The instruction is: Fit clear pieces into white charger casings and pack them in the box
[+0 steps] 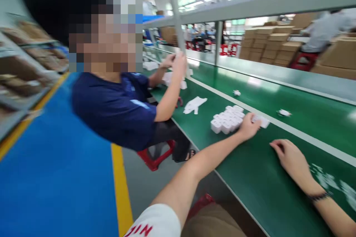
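My left hand (249,127) reaches over the green table and is closed on a small white piece (263,121), which lies at the pale strip and is blurred. Left of that hand, a tight cluster of white rounded blocks (226,119) sits in rows. My right hand (290,159) is over the table to the right, with thumb and fingers pinched together. Whether anything is between those fingertips cannot be made out. A dark bracelet circles the right wrist.
A seated co-worker (116,107) in a dark blue shirt handles white parts at left. White flat pieces (195,104) lie between us. Two small white items (284,112) sit beyond the pale strip (306,137). A metal post (175,11) rises behind. Cardboard boxes (267,42) are stacked farther back.
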A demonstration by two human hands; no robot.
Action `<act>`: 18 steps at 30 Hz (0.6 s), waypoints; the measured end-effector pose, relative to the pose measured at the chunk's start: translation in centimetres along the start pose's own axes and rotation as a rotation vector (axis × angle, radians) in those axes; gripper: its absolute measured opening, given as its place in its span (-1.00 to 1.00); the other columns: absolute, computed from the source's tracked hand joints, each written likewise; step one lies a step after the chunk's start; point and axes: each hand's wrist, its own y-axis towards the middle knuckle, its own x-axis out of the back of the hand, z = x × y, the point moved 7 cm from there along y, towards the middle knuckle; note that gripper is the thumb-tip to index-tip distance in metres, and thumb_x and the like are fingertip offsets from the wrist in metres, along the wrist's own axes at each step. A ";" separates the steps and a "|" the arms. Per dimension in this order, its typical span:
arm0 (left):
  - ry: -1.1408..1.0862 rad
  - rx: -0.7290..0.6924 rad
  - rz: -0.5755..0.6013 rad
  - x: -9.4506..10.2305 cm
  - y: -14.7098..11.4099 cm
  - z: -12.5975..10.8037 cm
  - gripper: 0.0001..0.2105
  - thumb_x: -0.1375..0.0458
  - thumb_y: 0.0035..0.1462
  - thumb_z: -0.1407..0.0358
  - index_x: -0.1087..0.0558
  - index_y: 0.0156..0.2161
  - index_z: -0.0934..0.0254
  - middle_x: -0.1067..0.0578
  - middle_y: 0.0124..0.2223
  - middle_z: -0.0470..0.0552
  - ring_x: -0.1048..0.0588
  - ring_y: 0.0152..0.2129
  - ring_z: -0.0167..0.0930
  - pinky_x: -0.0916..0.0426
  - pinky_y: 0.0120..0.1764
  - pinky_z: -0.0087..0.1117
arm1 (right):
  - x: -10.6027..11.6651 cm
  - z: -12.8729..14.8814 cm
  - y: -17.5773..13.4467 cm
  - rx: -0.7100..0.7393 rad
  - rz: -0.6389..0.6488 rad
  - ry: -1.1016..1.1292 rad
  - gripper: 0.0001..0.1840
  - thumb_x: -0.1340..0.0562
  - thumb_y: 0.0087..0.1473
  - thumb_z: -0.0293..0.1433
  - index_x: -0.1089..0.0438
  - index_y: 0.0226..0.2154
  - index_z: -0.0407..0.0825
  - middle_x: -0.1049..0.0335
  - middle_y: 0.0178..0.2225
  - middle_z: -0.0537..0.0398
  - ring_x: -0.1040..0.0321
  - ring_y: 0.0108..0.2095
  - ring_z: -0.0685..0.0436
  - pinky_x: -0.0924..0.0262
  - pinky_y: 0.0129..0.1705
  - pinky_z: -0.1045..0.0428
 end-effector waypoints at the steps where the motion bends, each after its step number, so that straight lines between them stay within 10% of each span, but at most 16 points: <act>1: 0.020 -0.001 -0.003 0.1 -0.3 0.1 -0.85 -0.19 0.09 0.40 -0.32 -0.23 0.34 -0.43 -0.39 -0.12 -0.42 -0.54 -0.55 -0.37 -0.45 -0.52 | -0.5 -0.5 0.2 0.046 0.006 -0.031 -0.70 -0.05 0.18 -0.12 -0.33 -0.36 0.04 -0.43 -0.29 -0.12 -0.38 -0.26 -0.32 -0.21 -0.20 -0.17; 8: -0.012 0.212 0.335 -4.3 -1.2 4.0 -0.74 -0.23 0.09 0.33 -0.36 -0.11 0.34 -0.45 -0.40 -0.09 -0.46 -0.54 -0.49 -0.42 -0.37 -0.40 | -1.4 -2.3 1.0 0.226 -0.029 -0.213 -0.84 -0.02 0.10 -0.22 -0.07 -0.47 0.13 -0.32 -0.45 -0.18 -0.33 -0.39 -0.43 -0.16 -0.31 -0.25; 18: -0.197 0.286 0.321 -4.1 -2.2 2.9 -0.78 -0.19 0.17 0.33 -0.41 -0.11 0.42 -0.42 -0.46 -0.12 -0.43 -0.58 -0.55 -0.38 -0.44 -0.48 | -0.1 -2.0 0.6 0.048 -0.058 -0.027 -0.87 -0.06 0.07 -0.21 -0.17 -0.45 0.14 -0.37 -0.38 -0.23 -0.39 -0.33 -0.46 -0.18 -0.30 -0.27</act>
